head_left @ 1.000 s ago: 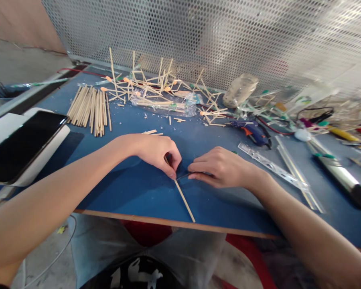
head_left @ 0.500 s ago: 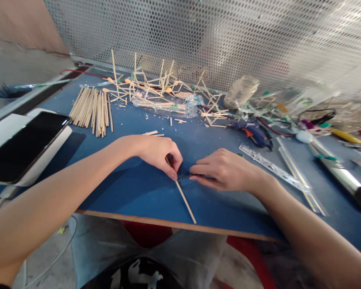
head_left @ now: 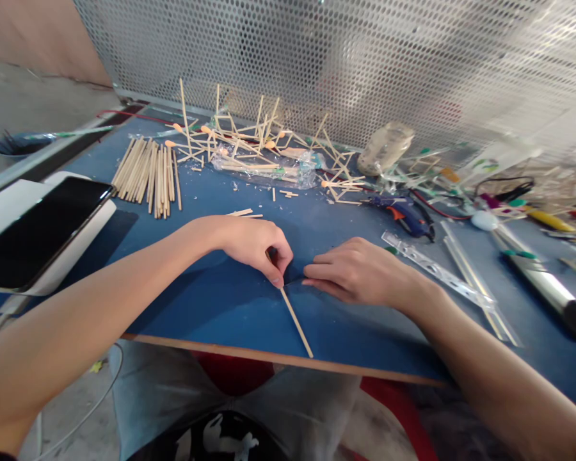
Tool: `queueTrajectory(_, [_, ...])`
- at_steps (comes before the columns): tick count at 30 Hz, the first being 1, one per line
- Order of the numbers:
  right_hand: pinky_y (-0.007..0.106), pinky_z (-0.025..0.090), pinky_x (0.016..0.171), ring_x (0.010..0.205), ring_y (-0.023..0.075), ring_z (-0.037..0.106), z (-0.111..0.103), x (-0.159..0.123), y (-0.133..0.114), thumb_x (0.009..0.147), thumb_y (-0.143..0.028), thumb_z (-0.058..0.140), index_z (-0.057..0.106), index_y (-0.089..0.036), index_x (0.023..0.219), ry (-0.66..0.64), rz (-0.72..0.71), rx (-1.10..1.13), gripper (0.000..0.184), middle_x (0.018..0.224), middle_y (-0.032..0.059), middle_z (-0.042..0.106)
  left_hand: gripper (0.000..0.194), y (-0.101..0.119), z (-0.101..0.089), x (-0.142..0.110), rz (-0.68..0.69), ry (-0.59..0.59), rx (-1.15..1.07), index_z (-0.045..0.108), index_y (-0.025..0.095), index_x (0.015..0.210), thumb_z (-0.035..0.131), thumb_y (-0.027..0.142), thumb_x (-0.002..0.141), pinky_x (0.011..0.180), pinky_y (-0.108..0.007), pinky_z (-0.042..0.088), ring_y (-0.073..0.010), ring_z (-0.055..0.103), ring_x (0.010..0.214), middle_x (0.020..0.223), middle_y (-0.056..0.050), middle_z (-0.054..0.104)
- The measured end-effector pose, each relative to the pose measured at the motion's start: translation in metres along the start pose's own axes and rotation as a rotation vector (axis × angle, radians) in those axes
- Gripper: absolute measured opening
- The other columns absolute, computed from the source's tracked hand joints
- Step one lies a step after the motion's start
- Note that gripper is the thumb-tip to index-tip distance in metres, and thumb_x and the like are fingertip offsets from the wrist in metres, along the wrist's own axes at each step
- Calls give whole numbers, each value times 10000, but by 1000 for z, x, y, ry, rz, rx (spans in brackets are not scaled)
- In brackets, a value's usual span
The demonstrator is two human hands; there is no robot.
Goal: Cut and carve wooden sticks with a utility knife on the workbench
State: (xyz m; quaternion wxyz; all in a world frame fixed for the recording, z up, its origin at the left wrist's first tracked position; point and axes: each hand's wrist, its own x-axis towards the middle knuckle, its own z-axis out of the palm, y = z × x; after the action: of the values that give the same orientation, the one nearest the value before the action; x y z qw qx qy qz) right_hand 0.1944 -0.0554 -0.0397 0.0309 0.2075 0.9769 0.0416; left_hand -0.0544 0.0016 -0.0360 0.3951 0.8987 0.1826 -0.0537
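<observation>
My left hand (head_left: 264,251) is closed in a pinch on a thin wooden stick (head_left: 296,322), pressing it to the blue tabletop (head_left: 211,307). The stick slants from those fingertips toward the front edge of the table. My right hand (head_left: 352,272) is closed on a thin blade (head_left: 295,282), whose tip reaches the stick right beside my left thumb. Most of the blade is hidden in my right fingers. Behind my left wrist lie a few short sticks (head_left: 242,212), partly covered by the hand.
A bundle of wooden sticks (head_left: 148,176) lies at the left, near a phone (head_left: 43,230). Stick frames (head_left: 264,137) and a plastic bag (head_left: 264,169) stand along the perforated metal screen (head_left: 288,57). A jar (head_left: 385,148), glue gun (head_left: 406,214) and clear ruler (head_left: 436,270) are at the right.
The view has shifted slightly. Both hands keep nearly the same place on the stick and blade; the blade's angle at the stick differs slightly.
</observation>
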Motion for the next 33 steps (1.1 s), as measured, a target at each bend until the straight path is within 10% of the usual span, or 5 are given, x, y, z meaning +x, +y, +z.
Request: queueTrajectory(33, [315,229,570,647,122,590,3,-2,2,1066,-345,394,637,-205,939,40,-41,92,307,740,4,666,158,-2,1,0,15,-6,-17,760,242,868,730,395,843,691,-206,428,-107,650,777,874,29,759])
